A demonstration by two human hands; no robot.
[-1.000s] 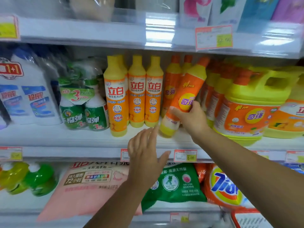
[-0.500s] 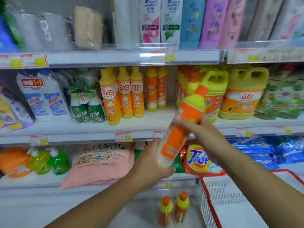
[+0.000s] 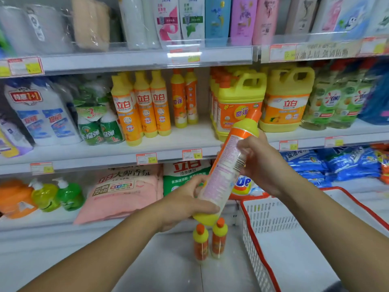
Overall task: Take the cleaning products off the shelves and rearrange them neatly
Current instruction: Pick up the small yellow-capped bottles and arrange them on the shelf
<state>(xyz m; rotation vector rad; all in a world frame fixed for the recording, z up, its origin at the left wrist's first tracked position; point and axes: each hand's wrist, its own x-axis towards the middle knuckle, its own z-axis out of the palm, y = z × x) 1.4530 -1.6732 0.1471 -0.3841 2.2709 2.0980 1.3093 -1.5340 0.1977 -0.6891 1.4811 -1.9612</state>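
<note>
I hold an orange and yellow dish-soap bottle [image 3: 226, 169] tilted in front of the shelves, its back label facing me. My left hand [image 3: 185, 204] grips its lower end and my right hand [image 3: 261, 163] grips its upper part below the neck. Two matching bottles [image 3: 209, 241] stand upright on the floor below. On the middle shelf [image 3: 189, 142] two more of the same bottles [image 3: 185, 100] stand beside a row of yellow-orange bottles [image 3: 143, 106], with a gap to their right.
A white basket with a red rim [image 3: 273, 228] sits on the floor at the right. Large yellow jugs [image 3: 263, 98] fill the middle shelf's right side. Detergent bags [image 3: 126, 190] lie on the lower shelf; shampoo bottles [image 3: 210, 17] line the top shelf.
My right hand pulled the bottle off the middle shelf and brought it down toward me. My left hand came up and took its lower end. The view pulled back from the shelves.
</note>
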